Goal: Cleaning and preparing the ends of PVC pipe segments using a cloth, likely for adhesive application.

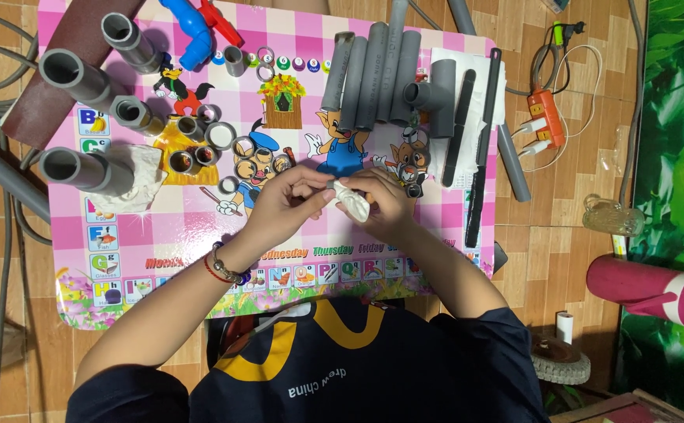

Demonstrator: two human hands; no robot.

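Here, at the bottom of the frame, the person's dark blue shirt [358, 368] with a yellow print fills the near edge. Just above it, in the centre of the frame, the left hand [283, 205] and the right hand [385, 202] meet over the pink children's table [162, 235]. Both hands are closed together on a small white crumpled cloth [352, 200], which sits between the fingertips, a little above the table surface. The left wrist wears a red and beaded bracelet [220, 268].

Further up, in the middle left, several short grey pipe rings [236, 149] lie spread on the table, and beside them a white rag [138, 176] lies under a thick grey pipe piece [72, 167]. More thick grey pipe pieces [76, 74] stand at the upper left. In the upper centre a bundle of long grey pipes [373, 74] lies side by side, with a grey tee fitting [436, 94] just to the right. At the top, blue and red fittings [197, 27] lie at the table edge.
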